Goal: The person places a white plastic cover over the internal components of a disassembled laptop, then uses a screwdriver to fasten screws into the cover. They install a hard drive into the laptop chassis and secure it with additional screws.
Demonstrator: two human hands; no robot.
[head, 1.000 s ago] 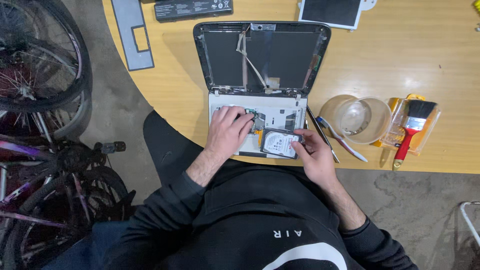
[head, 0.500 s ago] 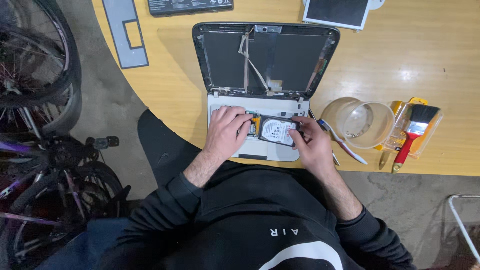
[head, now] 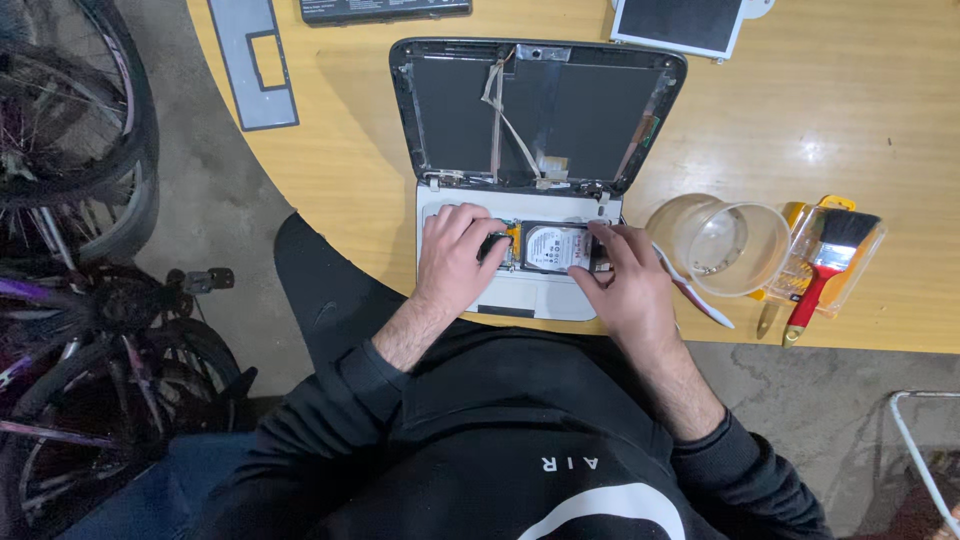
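Since a second ago, the hard drive has shifted from the front edge into the open bay of the dismantled laptop on the wooden table. Left hand, fingers curled, presses beside the drive; right hand pinches its right edge. Clear plastic cup nearby.

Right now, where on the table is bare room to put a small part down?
Bare wood lies left of the laptop, between it and the grey panel, and at far right above the brush. It is crowded right of the laptop: tub, brush, tools. Both hands cover the laptop base.
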